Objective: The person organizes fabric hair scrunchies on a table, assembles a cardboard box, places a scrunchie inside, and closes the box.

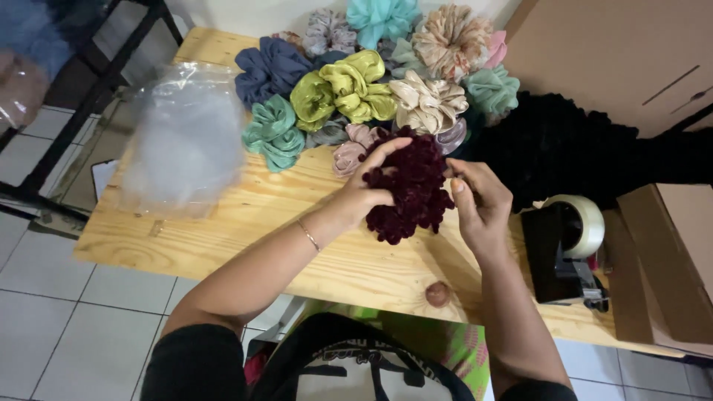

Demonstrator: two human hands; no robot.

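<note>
Maroon scrunchie [408, 194] | left hand [364, 194] fingers curled, gripping it; right hand [479, 204] fingers pinching its edge

plastic bag [186, 137] blurred, cardboard box [668, 267] cut off

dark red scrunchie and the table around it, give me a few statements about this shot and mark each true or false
1. Both hands hold the dark red scrunchie. True: the left hand grips its left side and the right hand its right.
2. The scrunchie lies flat on the wooden table. False: it is lifted in the hands above the table.
3. A pile of scrunchies in several colours lies beyond the hands. True.
4. The clear plastic bags sit to the right of the hands. False: they are on the left.
5. A tape dispenser stands at the right. True.
</note>
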